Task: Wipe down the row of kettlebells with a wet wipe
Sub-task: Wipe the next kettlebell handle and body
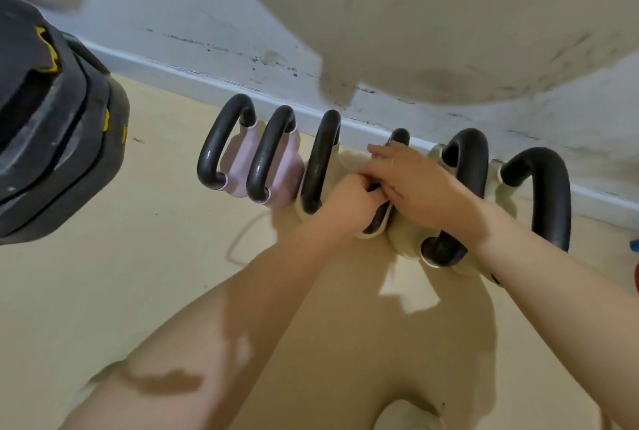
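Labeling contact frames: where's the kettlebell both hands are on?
Head view, centre-right: the fourth kettlebell from the left in the row along the wall baseboard, under the left hand and right hand.

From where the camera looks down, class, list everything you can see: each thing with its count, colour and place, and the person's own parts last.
Kettlebells: six in a row along the wall, black handles; two pink at the left end, four cream to their right.
Weight plates: a stack, count unclear, black with yellow marks, far left.
Floor: beige.
Wall: white, scuffed, with white skirting.
Left hand: curled on the fourth kettlebell's handle.
Right hand: laid over the same handle.
Wet wipe: not visible.
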